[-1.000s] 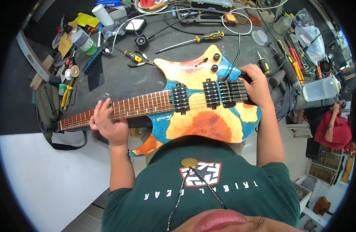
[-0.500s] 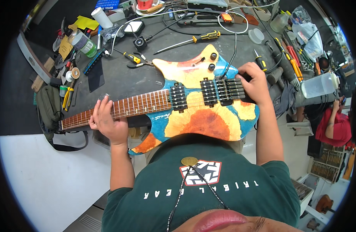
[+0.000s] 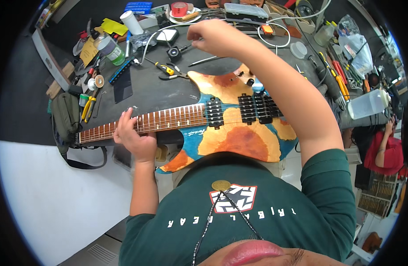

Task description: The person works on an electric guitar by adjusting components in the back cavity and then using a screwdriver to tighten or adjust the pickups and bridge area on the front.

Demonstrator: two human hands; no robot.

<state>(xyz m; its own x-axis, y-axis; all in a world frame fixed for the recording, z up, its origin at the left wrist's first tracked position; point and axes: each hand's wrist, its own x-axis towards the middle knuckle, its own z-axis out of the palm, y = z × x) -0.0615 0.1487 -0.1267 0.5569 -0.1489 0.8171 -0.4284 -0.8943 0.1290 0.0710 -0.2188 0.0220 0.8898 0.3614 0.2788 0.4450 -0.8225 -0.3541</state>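
An electric guitar with a blue, cream and rust-brown body lies face up across my lap, against the bench edge. My left hand lies across its neck, fingers bent over the strings. Its bridge is partly covered by my right forearm. My right hand reaches over the bench, off the guitar, with fingers curled down and close together; what they may hold is hidden. Near its fingertips are a small black device with a rod and a white cable.
Yellow-handled pliers and a partly covered screwdriver lie beyond the guitar. A bottle, a bag and cutters stand at left. At right are a plastic container, several tools and a person in red.
My right hand has left the guitar's bridge end and swung up and left over the bench. My left hand stays on the neck. The whole view has shifted slightly.
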